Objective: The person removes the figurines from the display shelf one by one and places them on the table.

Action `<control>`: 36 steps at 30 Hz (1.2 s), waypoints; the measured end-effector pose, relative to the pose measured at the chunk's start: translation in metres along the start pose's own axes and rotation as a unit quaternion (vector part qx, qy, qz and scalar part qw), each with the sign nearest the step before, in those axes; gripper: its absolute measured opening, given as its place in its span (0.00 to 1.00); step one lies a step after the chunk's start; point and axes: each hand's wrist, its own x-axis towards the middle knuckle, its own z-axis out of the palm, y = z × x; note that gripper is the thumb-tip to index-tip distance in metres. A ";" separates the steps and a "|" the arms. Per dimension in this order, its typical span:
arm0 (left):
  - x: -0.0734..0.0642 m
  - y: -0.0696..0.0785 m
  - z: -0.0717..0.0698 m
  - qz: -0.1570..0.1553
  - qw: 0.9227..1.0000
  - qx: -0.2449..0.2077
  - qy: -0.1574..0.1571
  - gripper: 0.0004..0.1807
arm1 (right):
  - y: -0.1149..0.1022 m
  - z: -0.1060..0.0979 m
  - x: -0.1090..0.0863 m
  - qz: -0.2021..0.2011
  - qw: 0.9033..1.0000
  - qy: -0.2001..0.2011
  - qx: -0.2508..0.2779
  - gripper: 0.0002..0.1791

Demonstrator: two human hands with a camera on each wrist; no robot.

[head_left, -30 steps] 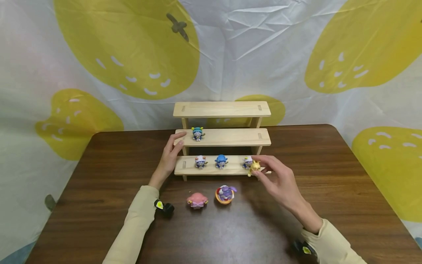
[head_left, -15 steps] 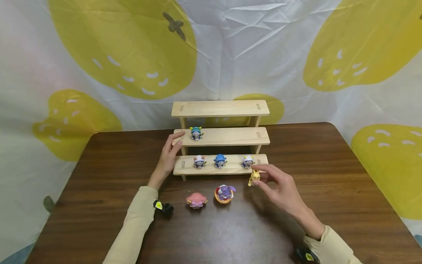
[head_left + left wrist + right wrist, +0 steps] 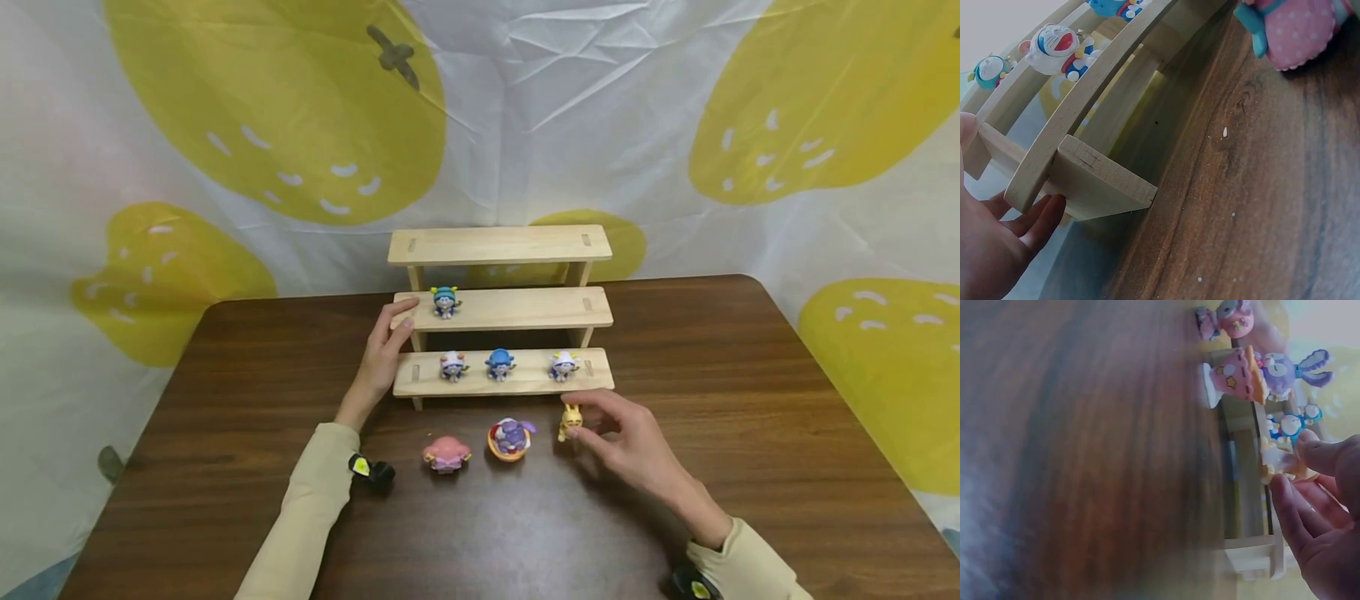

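In the head view, my right hand (image 3: 630,437) pinches a small yellow figurine (image 3: 571,423) with upright ears between thumb and fingertips. The figurine is just in front of a three-tier wooden display shelf (image 3: 517,308). At the shelf's left end, my left hand (image 3: 381,358) grips the wood; in the left wrist view its fingers (image 3: 1044,222) curl by the lowest tier's end. Several Doraemon-like figurines share the tiers: one with a green hat (image 3: 445,302) on the middle, one blue (image 3: 499,365) and two white-hatted ones on the lowest.
On the table (image 3: 480,533) before the shelf stand a pink figurine (image 3: 447,455) and a purple long-eared figurine (image 3: 512,437) in a cup-like base. Behind hangs a white cloth (image 3: 510,125) with yellow fruit prints, close to the table's back edge.
My right hand has drawn the yellow figurine from the lowest tier's right end toward me and slightly left. The right white-hatted figurine is now fully visible. My left hand stays at the shelf.
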 end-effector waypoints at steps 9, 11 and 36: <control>0.006 -0.020 0.001 0.006 1.000 -0.006 0.003 0.22 | 0.009 0.003 -0.004 0.057 0.998 -0.034 -0.009 0.21; 0.009 -0.032 0.001 0.008 1.000 -0.009 0.008 0.22 | 0.010 0.003 -0.004 0.060 0.997 -0.040 -0.005 0.22; 0.005 -0.020 0.001 0.006 1.000 -0.012 0.005 0.22 | 0.014 0.003 -0.004 0.064 0.996 -0.054 -0.014 0.23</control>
